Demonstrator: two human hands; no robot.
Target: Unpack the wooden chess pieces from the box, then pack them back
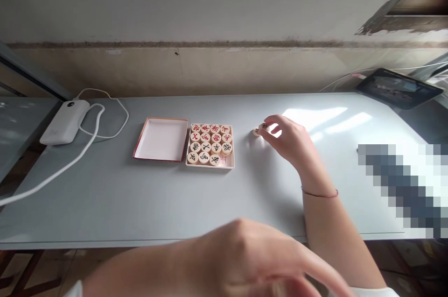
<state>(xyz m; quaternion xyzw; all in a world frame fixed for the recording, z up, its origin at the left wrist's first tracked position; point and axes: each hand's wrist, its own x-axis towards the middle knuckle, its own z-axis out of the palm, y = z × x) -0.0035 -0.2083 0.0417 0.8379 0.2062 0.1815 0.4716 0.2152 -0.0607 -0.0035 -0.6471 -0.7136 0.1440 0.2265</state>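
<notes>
My right hand (285, 138) pinches a Chinese chess piece (265, 127) with a black character between thumb and fingers. Another chess piece (256, 132) lies on the table partly under it. To the left sits a shallow white box (228, 164) holding rows of round wooden pieces, red characters in the two far rows and black in the two near ones. The box's near right corner has a bare spot. Close to the camera, my left hand (259, 257) hangs over the table's front edge with bent fingers. Its fingertips are blurred and partly cut off, so its grip is unclear.
Left of the pieces lies the open box lid (163, 140), white inside with a red rim. A white power bank (66, 122) with a cable (86, 152) occupies the left end of the grey table (140, 208). A tablet (399, 88) leans at the back right.
</notes>
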